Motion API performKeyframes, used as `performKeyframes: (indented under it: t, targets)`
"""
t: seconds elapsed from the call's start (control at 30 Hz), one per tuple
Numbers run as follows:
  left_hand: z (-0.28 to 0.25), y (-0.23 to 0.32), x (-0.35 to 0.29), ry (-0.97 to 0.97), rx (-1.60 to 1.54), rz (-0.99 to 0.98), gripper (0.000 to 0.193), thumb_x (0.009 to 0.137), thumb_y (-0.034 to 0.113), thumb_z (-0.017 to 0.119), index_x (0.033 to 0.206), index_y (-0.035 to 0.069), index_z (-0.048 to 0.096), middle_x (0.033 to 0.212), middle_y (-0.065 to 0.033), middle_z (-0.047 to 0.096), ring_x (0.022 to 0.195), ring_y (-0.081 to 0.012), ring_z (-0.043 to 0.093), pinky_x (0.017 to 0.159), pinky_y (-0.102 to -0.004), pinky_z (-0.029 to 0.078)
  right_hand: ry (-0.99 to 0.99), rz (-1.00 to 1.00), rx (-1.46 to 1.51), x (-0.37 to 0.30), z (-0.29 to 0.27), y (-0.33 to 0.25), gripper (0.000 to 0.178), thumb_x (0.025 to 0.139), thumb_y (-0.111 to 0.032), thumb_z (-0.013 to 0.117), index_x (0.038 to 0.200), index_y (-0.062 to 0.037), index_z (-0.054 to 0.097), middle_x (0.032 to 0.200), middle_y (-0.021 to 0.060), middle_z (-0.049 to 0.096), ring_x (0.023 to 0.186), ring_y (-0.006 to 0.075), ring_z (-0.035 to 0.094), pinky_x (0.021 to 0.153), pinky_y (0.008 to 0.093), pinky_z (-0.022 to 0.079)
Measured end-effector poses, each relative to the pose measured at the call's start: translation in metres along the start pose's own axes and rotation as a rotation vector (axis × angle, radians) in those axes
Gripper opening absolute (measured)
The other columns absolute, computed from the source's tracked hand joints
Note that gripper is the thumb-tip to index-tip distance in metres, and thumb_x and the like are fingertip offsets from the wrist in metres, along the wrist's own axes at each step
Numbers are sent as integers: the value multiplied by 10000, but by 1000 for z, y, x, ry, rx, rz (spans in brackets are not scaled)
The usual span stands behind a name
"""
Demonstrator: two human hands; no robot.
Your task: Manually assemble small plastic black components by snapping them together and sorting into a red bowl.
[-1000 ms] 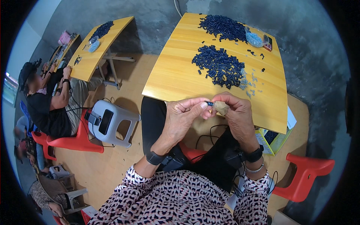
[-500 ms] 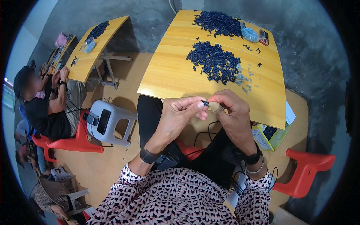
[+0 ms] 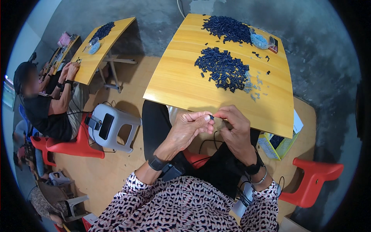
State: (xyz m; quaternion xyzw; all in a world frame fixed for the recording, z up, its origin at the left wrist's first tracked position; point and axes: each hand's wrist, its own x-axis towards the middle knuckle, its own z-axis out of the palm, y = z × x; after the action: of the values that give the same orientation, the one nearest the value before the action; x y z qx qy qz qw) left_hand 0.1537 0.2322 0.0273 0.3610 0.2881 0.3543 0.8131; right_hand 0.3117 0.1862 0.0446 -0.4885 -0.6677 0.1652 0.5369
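My left hand [image 3: 189,127] pinches a small dark plastic piece [image 3: 211,117] between thumb and fingertips, just off the table's near edge. My right hand [image 3: 235,129] meets it from the other side, its index fingertip against or very near the piece. The right fingers are curled together; whatever they may hold is too small or hidden. Ahead on the yellow wooden table [image 3: 170,77] lies a heap of similar dark pieces [image 3: 224,69]. Small clear or greyish bits [image 3: 253,87] are scattered along that heap's right side.
Farther back are a larger dark heap [image 3: 226,29] and a clear bowl of light-blue bits [image 3: 259,40]. A yellow-green box [image 3: 276,147] stands below the table's right side, near a red stool [image 3: 311,181]. To the left are a grey stool [image 3: 116,125] and a seated person [image 3: 42,104] at another table.
Both hands sit slightly lower in the picture. The right thumb has drawn down from the dark piece, while the index finger stays by it. The view has shifted a little.
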Motion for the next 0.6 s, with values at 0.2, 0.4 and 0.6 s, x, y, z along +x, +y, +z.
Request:
performKeyframes:
  t: [0.2,0.4,0.6]
  targets:
    - [-16,-12,11,20,-24,-85,166,890,91,562,965,-39,632,844,-112,655,702,-156,635,667,-264,546,-101,98,15,-3,3,23,114,747,30,574,859,23,592,804,134,572,759,286,577,662,324,462]
    - [-28,-11,29,16,-142,-111,161,899,96,544,985,-23,608,945,-178,649,803,-192,658,741,-274,551,-188,84,-101,44,-7,59,89,769,-14,572,843,25,601,825,149,579,796,308,573,711,355,456]
    - [-39,-10,31,-4,-252,-104,137,899,98,543,955,-10,606,1027,-212,627,881,-217,655,767,-287,547,-247,-227,-430,96,10,98,84,720,32,570,798,26,602,789,143,547,828,303,511,744,377,429]
